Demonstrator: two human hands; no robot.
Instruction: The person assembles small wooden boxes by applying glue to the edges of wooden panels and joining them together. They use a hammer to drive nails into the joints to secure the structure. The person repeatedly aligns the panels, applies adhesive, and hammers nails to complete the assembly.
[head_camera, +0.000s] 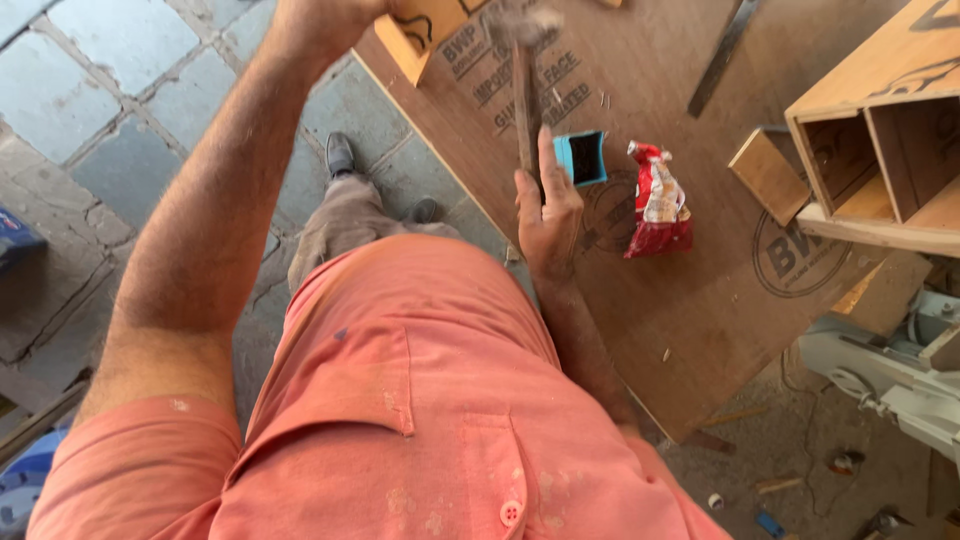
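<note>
Grey stone-tile floor (130, 150), dusty; a brown plywood sheet (700, 290) lies over it, face stamped with print. Right hand (547, 215) fingers wrapped round a wooden hammer (524, 90) handle, forefinger laid straight along it; the blurred metal head is up over the sheet. Left hand (325, 15) at the top edge, touching a yellowish wood block (420, 35); fingers cut off, grip cannot be told. Just beside the right hand: small open blue box (582, 158), square. Near it a crumpled red packet (655, 200). Open wooden crate (880, 150), compartmented, at right.
</note>
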